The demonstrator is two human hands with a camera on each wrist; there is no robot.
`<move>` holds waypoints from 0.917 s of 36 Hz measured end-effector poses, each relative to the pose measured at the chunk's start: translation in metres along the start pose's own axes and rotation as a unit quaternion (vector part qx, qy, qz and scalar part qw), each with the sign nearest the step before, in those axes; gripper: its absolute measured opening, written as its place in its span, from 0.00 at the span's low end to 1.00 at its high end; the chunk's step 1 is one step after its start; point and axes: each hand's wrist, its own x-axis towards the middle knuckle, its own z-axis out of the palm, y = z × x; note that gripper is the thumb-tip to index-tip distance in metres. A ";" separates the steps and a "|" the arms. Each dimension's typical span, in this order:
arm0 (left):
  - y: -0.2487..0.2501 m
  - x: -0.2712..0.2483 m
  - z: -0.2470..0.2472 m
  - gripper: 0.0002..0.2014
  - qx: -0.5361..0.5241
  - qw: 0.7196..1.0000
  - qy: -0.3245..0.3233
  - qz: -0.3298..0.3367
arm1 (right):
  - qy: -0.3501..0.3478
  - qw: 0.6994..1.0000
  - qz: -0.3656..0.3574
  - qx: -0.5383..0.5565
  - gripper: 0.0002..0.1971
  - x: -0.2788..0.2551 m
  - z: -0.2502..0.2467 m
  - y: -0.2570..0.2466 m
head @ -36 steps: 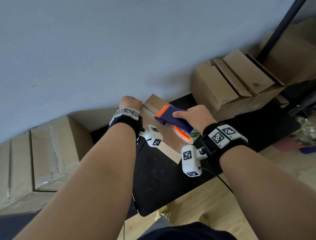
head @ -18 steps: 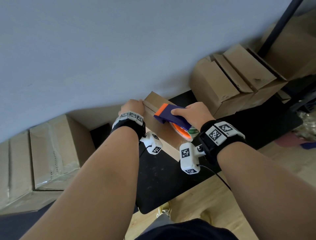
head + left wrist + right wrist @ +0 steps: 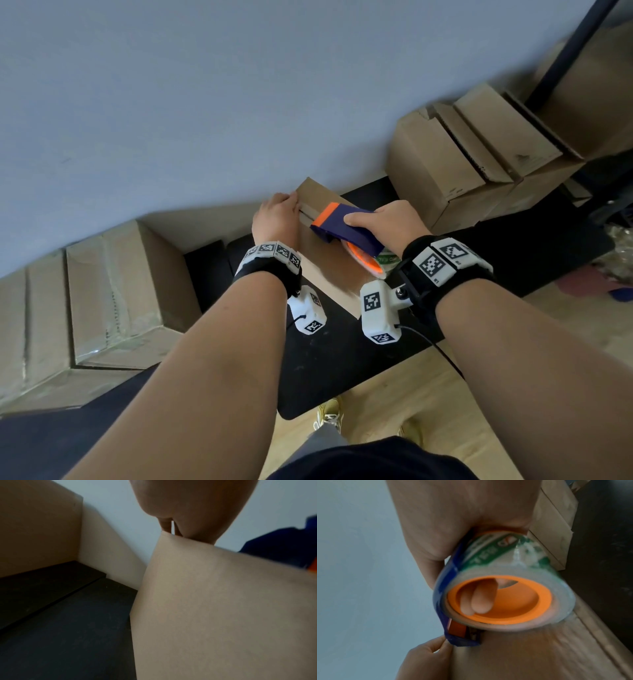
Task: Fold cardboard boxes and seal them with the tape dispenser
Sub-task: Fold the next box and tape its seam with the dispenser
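Note:
A brown cardboard box [image 3: 327,270] stands on the black table [image 3: 339,363] near the wall. My left hand [image 3: 276,216] holds the box at its far left top edge, fingers [image 3: 167,524] curled over the rim. My right hand [image 3: 388,222] grips a blue and orange tape dispenser [image 3: 342,229], with fingers [image 3: 479,597] inside the roll's orange core [image 3: 513,601]. The clear tape roll [image 3: 373,265] and the dispenser's front end [image 3: 462,641] rest on the box top [image 3: 530,658], beside the fingers of my left hand [image 3: 428,655]. A shiny tape strip runs behind the roll.
Stacked wrapped cartons [image 3: 113,294] stand on the left. Several cardboard boxes [image 3: 459,164] lean at the right against the grey wall [image 3: 239,102]. A black pole [image 3: 579,44] rises at the far right. Wooden floor [image 3: 394,404] and my shoes lie below the table edge.
The dispenser has slid along the box top away from me, toward the far edge. My left hand has shifted forward along the box's left edge.

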 end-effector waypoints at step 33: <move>0.018 -0.019 0.010 0.22 0.020 0.997 -0.074 0.004 | -0.021 0.999 0.015 -0.040 0.20 -0.028 -0.058 0.047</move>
